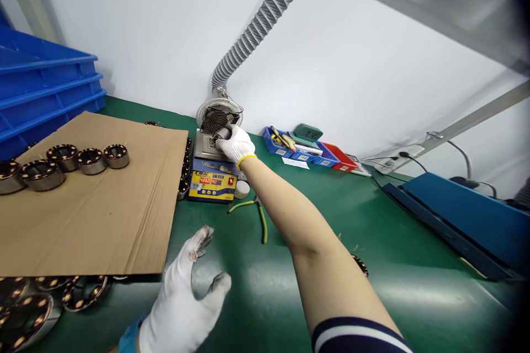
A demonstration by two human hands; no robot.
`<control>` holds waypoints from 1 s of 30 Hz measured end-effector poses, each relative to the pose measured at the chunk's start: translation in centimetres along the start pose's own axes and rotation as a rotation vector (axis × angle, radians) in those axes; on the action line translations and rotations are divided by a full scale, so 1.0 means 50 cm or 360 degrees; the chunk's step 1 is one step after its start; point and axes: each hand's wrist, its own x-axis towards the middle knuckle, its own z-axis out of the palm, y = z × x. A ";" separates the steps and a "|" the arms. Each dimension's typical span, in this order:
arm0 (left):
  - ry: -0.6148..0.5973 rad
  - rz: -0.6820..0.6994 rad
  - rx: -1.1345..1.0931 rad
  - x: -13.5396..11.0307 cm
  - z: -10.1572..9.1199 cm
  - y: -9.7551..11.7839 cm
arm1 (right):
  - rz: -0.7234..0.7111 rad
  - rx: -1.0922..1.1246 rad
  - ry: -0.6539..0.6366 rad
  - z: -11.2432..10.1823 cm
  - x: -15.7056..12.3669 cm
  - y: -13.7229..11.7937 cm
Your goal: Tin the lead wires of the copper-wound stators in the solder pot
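Note:
My right hand point(235, 144), in a white glove, reaches far forward and is closed on a round metal motor stator point(220, 134) held over the square pot of a blue and yellow solder pot point(212, 172). A grey fume duct mouth point(218, 114) sits right behind it. My left hand point(182, 298), also gloved, hovers open over the green mat near the front edge of a cardboard sheet point(91, 204), holding nothing. Several copper-wound stators point(66, 161) stand in a row on the cardboard.
Stacked blue trays point(45, 88) stand at the left. More stators point(37, 300) lie under the cardboard's front edge. Green-handled pliers point(256, 214) lie on the mat. Small blue and red bins point(306, 151) line the wall. A blue tray point(464, 220) lies right.

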 end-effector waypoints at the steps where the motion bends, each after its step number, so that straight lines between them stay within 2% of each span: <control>1: 0.0003 0.0004 -0.0005 0.000 0.000 0.000 | 0.0007 -0.0011 -0.0005 0.002 -0.002 0.000; 5: -0.0007 0.0014 -0.0061 -0.001 0.003 -0.006 | 0.0003 -0.0006 -0.0012 0.005 0.000 0.001; 10: -0.0075 -0.0110 -0.0192 -0.002 0.009 -0.016 | -0.0002 0.0014 0.0009 0.003 0.003 0.003; 22: -0.0093 -0.0111 -0.0319 0.004 0.007 -0.014 | -0.0025 0.0027 0.0012 0.012 0.008 0.011; 30: -0.0138 -0.0221 -0.0458 0.005 0.004 -0.007 | -0.0057 0.0059 0.0051 -0.011 0.013 0.001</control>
